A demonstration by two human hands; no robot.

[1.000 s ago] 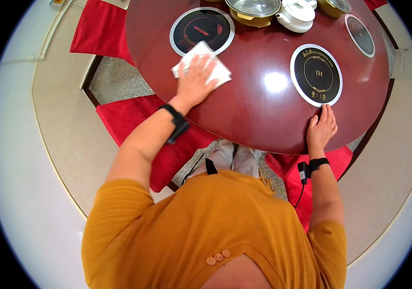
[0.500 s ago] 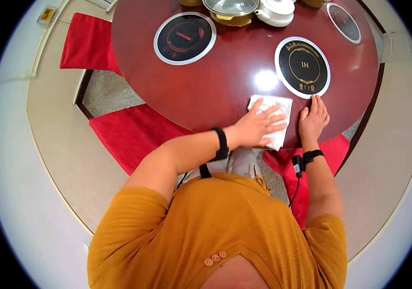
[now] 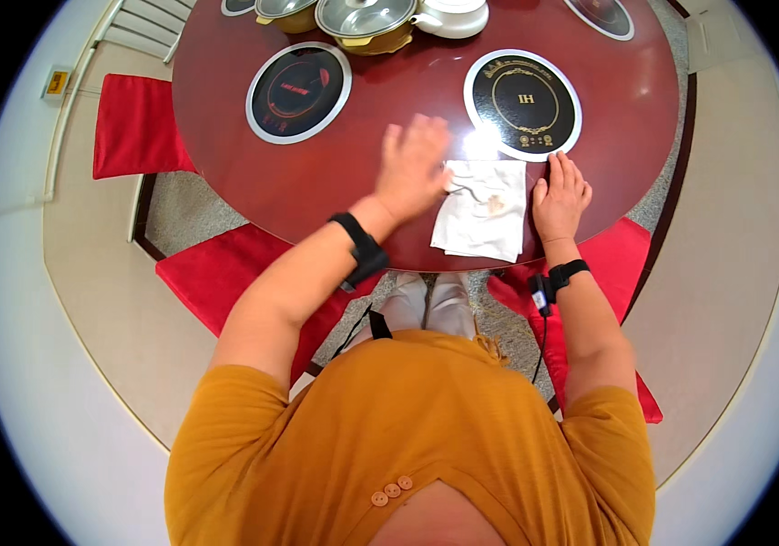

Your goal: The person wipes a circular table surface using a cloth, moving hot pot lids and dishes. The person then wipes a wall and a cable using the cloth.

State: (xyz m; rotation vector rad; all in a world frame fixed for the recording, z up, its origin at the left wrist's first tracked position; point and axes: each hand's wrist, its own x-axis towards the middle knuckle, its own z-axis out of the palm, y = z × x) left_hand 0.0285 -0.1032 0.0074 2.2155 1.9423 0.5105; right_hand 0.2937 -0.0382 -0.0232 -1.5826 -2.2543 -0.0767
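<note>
Two-handed, working over a round, shiny, dark red table (image 3: 307, 187) in the head view. Holding the left hand (image 3: 415, 168) palm down by the left edge of a folded white cloth (image 3: 480, 227), with fingers a bit spread; being too blurry there to tell touching from just over it. Seeing the cloth lying flat between the two hands, close to the table's near edge, and showing a small brown spot (image 3: 496, 204). Resting the right hand (image 3: 560, 198) flat on the table, just right of the cloth, with fingers pressed side by side and tips right by the silver rim of a black cooktop (image 3: 523, 109) with a gold ring. Wearing a black band (image 3: 366, 255) on the left wrist, and another with a small box (image 3: 542, 293) on the right. Facing a second cooktop (image 3: 298, 91) with red marks, farther left. Past that, seeing a big brown pot (image 3: 376, 42) with a clear lid, standing between a smaller pot (image 3: 291, 22) and a white teapot (image 3: 455, 23). Seeing red seats (image 3: 225, 264) around the table too.
</note>
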